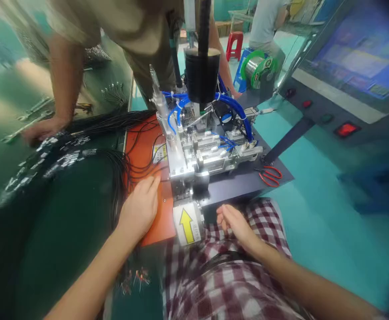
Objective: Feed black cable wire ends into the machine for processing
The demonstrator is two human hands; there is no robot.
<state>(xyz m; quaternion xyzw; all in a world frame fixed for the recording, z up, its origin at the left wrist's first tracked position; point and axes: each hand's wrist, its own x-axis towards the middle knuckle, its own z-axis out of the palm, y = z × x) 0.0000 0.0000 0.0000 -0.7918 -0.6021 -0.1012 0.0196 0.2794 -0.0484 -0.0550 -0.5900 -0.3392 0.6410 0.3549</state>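
Note:
My left hand (pixel 141 206) rests over the orange mat (pixel 164 222), its fingers pinched on a thin black cable (pixel 165 180) that runs into the front of the metal machine (pixel 211 153). My right hand (pixel 229 218) hovers above my checked apron (pixel 241 284), just in front of the machine's base, its fingers curled together; whether anything is between them cannot be made out. Between my hands sits a white part with a yellow arrow (pixel 187 226). Several black cables spread over the mat beside my left hand.
Red-handled scissors (pixel 270 176) lie on the grey base plate at right. A screen panel (pixel 357 62) stands at the upper right. Bundled cables with white connectors (pixel 68 158) cover the green table. A person (pixel 128 26) leans over from behind the machine; another sits farther back.

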